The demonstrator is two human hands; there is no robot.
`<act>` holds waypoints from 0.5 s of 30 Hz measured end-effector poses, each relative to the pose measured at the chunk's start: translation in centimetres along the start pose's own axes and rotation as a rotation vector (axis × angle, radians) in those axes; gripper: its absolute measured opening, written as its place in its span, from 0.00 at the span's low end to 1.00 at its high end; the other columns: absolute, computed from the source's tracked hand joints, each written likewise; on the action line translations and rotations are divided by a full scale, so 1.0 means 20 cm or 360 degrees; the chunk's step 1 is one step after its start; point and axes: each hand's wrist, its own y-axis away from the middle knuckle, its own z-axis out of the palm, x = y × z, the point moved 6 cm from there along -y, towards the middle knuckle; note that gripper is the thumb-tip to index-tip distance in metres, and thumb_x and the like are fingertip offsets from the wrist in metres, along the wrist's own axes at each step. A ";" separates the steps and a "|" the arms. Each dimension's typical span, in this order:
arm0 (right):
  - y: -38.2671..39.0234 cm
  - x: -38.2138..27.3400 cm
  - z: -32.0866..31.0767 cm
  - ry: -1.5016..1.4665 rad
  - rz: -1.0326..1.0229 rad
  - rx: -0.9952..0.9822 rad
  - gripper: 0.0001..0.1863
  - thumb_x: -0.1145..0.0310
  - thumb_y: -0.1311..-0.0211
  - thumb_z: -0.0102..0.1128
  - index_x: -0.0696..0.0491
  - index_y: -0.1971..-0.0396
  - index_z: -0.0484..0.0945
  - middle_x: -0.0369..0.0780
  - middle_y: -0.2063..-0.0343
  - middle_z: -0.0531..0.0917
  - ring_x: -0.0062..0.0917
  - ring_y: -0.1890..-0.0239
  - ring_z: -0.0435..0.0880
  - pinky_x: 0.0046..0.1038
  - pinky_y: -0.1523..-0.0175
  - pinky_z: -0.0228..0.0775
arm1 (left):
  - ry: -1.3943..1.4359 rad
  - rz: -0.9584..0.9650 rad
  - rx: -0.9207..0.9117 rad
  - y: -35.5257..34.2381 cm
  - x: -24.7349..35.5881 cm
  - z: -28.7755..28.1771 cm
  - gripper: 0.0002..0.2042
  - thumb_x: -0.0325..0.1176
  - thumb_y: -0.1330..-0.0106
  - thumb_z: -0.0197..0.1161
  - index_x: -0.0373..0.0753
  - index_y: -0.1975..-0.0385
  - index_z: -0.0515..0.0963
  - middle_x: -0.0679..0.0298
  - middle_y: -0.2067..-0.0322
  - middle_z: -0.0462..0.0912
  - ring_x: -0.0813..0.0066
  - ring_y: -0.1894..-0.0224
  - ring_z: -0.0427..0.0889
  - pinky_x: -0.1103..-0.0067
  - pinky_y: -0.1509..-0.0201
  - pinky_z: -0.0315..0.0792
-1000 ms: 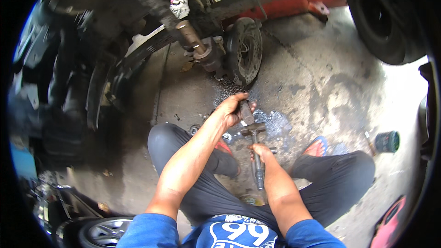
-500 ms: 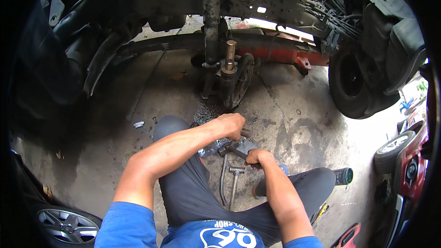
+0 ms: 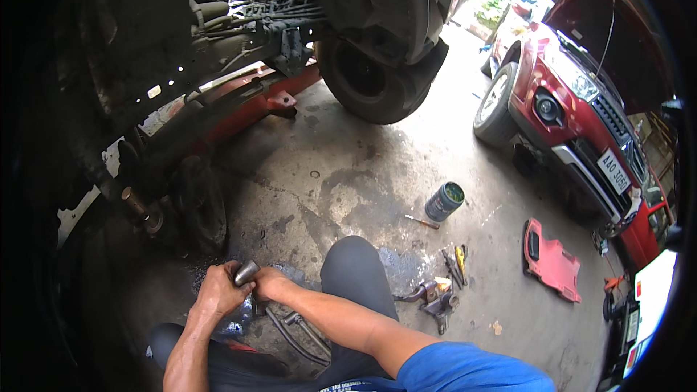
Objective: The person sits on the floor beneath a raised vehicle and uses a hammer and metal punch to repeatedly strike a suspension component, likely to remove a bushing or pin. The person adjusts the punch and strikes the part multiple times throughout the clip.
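My left hand (image 3: pixel 226 287) grips a short steel cylinder (image 3: pixel 247 271), held at a slant with its end face up. My right hand (image 3: pixel 267 282) is closed just to the right of it, beside the cylinder; what its fingers hold is mostly hidden. Below my hands, a curved metal bar (image 3: pixel 294 341) and a T-headed tool (image 3: pixel 308 330) lie on the floor between my legs. Beyond my hands, a worn brake disc (image 3: pixel 207 203) and an upright steel pin (image 3: pixel 138 207) are under the raised vehicle.
A dark tyre (image 3: pixel 367 98) hangs ahead. To the right are a grease tub (image 3: pixel 444 207), a slim rod (image 3: pixel 421 221), pliers (image 3: pixel 451 268), a metal part (image 3: pixel 439 308), a red creeper (image 3: pixel 552 261) and a red car (image 3: pixel 544 101) with its bonnet raised. A red beam (image 3: pixel 239 112) crosses behind.
The view has swung right, showing more of the red car and creeper. My two hands have come together around the cylinder; the hammer seen earlier in my right hand is now mostly hidden.
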 end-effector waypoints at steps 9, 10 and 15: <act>-0.03 0.01 -0.06 0.0248 0.0128 -0.0142 0.15 0.66 0.50 0.62 0.57 0.64 0.87 0.50 0.60 0.87 0.43 0.54 0.86 0.40 0.51 0.80 | 0.0036 -0.0026 0.0262 -0.02 -0.07 -0.10 0.14 0.31 0.48 0.71 0.34 0.63 0.83 0.46 0.70 0.85 0.52 0.65 0.87 0.68 0.61 0.77; -0.03 0.00 -0.05 0.0243 0.0047 -0.0165 0.15 0.65 0.50 0.62 0.56 0.64 0.87 0.50 0.61 0.86 0.43 0.54 0.86 0.40 0.51 0.79 | 0.0044 -0.0046 0.0270 -0.01 -0.08 -0.10 0.14 0.30 0.49 0.72 0.34 0.62 0.83 0.46 0.70 0.85 0.55 0.65 0.88 0.69 0.61 0.77; -0.09 0.03 -0.02 0.0337 0.0087 -0.0224 0.18 0.60 0.46 0.62 0.52 0.57 0.85 0.48 0.55 0.85 0.41 0.49 0.84 0.39 0.44 0.74 | -0.0017 0.0092 0.0185 -0.04 -0.11 -0.03 0.14 0.33 0.44 0.68 0.37 0.59 0.82 0.46 0.73 0.85 0.50 0.69 0.86 0.64 0.64 0.79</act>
